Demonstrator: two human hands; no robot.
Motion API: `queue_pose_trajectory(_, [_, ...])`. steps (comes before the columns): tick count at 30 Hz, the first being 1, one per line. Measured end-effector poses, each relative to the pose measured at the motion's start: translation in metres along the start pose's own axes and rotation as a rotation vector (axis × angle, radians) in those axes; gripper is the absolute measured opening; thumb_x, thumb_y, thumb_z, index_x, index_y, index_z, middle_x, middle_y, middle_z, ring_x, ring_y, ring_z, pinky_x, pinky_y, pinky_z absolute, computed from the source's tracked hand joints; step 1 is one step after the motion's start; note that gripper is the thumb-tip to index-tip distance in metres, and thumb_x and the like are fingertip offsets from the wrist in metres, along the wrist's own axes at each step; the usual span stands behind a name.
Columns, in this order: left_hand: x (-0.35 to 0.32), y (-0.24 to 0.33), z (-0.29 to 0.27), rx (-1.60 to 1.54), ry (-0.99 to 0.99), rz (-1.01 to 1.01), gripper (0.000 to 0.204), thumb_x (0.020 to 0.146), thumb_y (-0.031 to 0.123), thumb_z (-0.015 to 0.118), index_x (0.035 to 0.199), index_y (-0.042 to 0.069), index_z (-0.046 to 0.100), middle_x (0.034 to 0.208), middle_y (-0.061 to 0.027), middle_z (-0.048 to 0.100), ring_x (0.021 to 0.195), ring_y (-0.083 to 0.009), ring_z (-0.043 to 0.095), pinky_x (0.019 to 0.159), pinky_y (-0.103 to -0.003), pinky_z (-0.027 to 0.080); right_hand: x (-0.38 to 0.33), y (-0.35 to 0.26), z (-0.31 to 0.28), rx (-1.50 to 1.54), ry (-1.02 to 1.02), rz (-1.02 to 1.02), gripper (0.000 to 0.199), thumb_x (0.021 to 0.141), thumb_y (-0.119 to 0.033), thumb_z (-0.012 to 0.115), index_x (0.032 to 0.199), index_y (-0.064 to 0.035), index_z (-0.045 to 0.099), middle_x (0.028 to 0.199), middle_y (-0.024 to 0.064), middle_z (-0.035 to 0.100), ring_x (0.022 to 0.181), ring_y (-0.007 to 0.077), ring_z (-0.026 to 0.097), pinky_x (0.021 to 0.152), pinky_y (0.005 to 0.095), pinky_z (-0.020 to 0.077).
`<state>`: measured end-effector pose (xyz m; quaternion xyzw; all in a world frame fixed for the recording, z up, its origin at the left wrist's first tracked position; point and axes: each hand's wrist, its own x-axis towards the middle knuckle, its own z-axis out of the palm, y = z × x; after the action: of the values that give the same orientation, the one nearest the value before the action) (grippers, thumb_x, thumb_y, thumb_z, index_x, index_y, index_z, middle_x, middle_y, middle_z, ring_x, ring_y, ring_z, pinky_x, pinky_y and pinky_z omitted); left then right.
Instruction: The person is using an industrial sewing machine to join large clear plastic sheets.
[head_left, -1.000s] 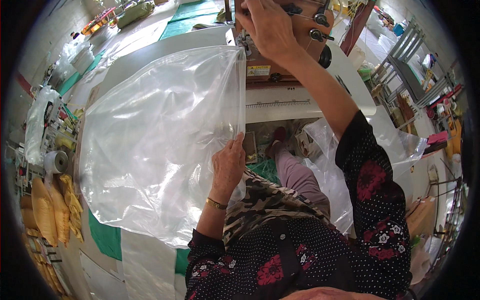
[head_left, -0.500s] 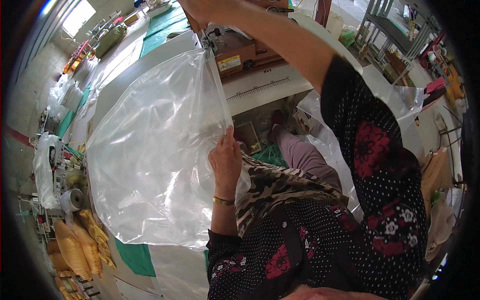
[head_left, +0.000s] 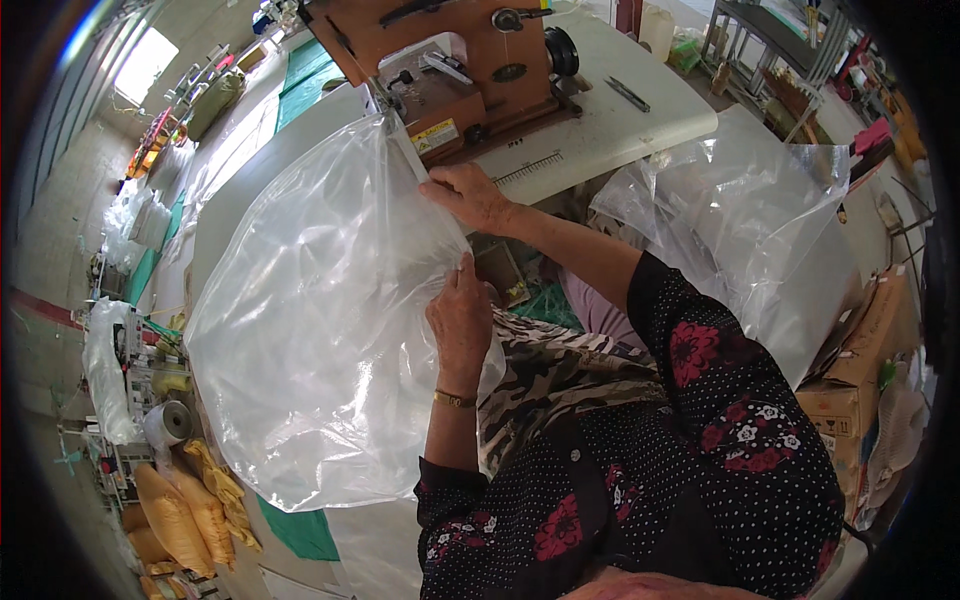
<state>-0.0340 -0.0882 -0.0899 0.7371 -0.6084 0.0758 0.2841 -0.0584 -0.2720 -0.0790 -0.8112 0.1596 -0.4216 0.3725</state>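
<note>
Two hands pinching clear plastic bag [head_left: 310, 340] edge, right hand [head_left: 470, 195] beside orange sewing machine [head_left: 450, 60], left hand [head_left: 462, 320] lower, counter [head_left: 600, 130] edge near, more bags [head_left: 740, 220] right.

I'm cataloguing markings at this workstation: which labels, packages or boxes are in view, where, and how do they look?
Warning label: small yellow rectangle on the orange-brown sewing machine, front face.
Ruler scale: dark tick marks along the white table's front edge.
Cardboard box: brown, open, at the right.
Filled sacks: yellow, lower left.
</note>
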Motion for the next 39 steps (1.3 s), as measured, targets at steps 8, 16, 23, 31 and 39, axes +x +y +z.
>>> queue_pose_trajectory(8, [0.053,-0.01,-0.002,0.056,0.025,-0.048,0.031,0.082,0.003,0.055,0.112,0.003,0.063,0.081,-0.0171,0.063,0.071,-0.0355,0.062,0.061,-0.043,0.05,0.012,0.008,0.009,0.069,0.12,0.097,0.038,0.089,-0.034,0.056,0.074,0.0015,0.059,0.068,0.0214,0.058,0.069,0.0403,0.057,0.066,0.0459,0.0437])
queue_pose_trajectory(16, [0.116,-0.025,0.0,0.153,0.058,0.006,0.027,0.084,0.005,0.053,0.109,0.003,0.064,0.08,-0.0207,0.062,0.072,-0.0404,0.061,0.064,-0.047,0.048,0.015,0.004,0.008,0.156,0.262,0.112,0.039,0.094,-0.032,0.053,0.077,0.0016,0.06,0.065,0.021,0.057,0.06,0.035,0.058,0.059,0.0404,0.0449])
queue_pose_trajectory(23, [0.142,-0.036,0.004,0.185,0.227,0.049,0.027,0.088,0.014,0.055,0.113,0.006,0.06,0.086,-0.0184,0.065,0.077,-0.0377,0.065,0.067,-0.046,0.051,0.015,0.011,0.01,0.027,0.186,0.045,0.03,0.094,-0.028,0.051,0.087,-0.0011,0.062,0.073,0.021,0.063,0.071,0.0347,0.064,0.067,0.041,0.0493])
queue_pose_trajectory(31, [0.047,0.002,0.001,-0.07,0.253,-0.051,0.064,0.085,0.013,0.06,0.14,-0.004,0.032,0.126,-0.0246,0.049,0.114,-0.0402,0.048,0.096,-0.047,0.04,0.0,0.022,0.009,-0.147,0.222,-0.28,0.028,0.092,-0.028,0.054,0.089,-0.0007,0.055,0.076,0.0175,0.063,0.069,0.0364,0.061,0.064,0.0429,0.0471])
queue_pose_trajectory(39, [-0.122,0.003,0.025,0.091,0.205,-0.231,0.066,0.085,0.013,0.062,0.141,-0.001,0.032,0.14,-0.0234,0.036,0.13,-0.0408,0.035,0.106,-0.05,0.029,-0.131,0.004,0.028,0.371,0.014,0.187,0.028,0.093,-0.028,0.058,0.096,-0.0011,0.053,0.08,0.0127,0.062,0.073,0.0211,0.061,0.068,0.0347,0.0468])
